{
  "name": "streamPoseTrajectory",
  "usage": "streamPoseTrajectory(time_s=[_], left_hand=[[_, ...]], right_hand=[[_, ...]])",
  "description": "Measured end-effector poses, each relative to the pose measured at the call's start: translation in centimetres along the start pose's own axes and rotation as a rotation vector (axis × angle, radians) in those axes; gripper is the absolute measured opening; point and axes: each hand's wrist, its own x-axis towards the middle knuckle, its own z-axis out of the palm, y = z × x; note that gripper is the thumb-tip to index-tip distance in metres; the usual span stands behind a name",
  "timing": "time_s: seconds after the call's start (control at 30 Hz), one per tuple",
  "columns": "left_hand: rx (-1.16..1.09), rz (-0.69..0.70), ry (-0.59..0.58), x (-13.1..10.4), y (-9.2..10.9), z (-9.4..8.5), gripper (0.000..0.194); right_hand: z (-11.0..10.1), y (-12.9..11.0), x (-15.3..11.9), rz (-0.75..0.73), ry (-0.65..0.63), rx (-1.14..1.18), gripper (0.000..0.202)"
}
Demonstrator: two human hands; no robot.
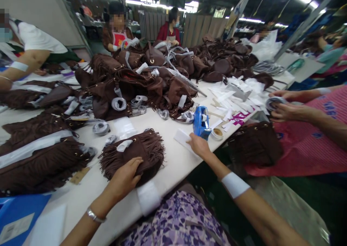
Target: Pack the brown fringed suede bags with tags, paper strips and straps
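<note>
A dark brown fringed bag [146, 150] lies on the white table [173, 166] in front of me, with a white-wrapped piece on its flap. My left hand [126, 177] rests on the bag's near edge, fingers extended and a little apart. To the right, my right hand [198, 145] pinches the corner of a flat white sheet [183, 141] just above or on the table. Beyond that hand stand a blue tape dispenser [201, 121] and a small round tub [217, 133] with brownish contents.
A large heap of brown bags [168, 68] fills the table's far side. More fringed bags [40, 155] lie left, above a blue bin [21, 217]. White strips [233, 94] lie at the right. A person in a pink apron [306, 141] handles a wrapped coil [275, 103]. Others work beyond.
</note>
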Motion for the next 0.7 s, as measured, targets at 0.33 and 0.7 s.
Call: streamPoseTrajectory(time_s=[0.33,0.7], left_hand=[[-0.117,0.008,-0.119,2.3,-0.5,-4.4,0.032],[-0.136,0.071,-0.027,0.2,-1.4,-3.8,0.048]], right_hand=[[4.3,-7.3,-13.6,0.112,-0.833,1.315,0.032],[11.3,-12.9,-14.3,0.496,-0.567,1.553,0.021]])
